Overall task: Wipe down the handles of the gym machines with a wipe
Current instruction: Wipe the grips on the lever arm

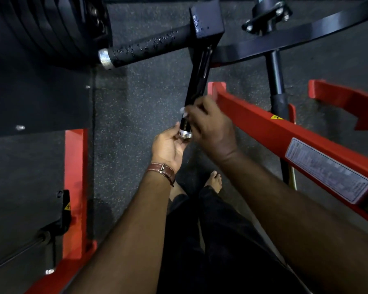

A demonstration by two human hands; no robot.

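Dark speckled rubber flooring [136,107] fills the gap between two red steel frame rails [270,132], leaving a narrow lane where a person stands barefoot in black trousers. A black handle [197,88] slants down from a square black bracket [207,20] into that lane, ending in a bright metal cap [185,134]. The left hand [168,145], a brown leather strap [162,169] on its wrist, cups the capped end from below, its fingers [177,126] curled against the handle's side. The right hand [210,126] closes around the handle just above the cap, fingers wrapped over a white wipe [184,111] pressed to the black tube; only a small pale corner of the wipe shows beyond the fingertips. A second handle [145,47], matte and textured, juts sideways from the same bracket well above both hands, beaded with wet droplets and tipped with its own metal cap. Stacked black weight plates [51,28] crowd its far end. A grey label [327,168] is fixed to the red rail right of the right hand.
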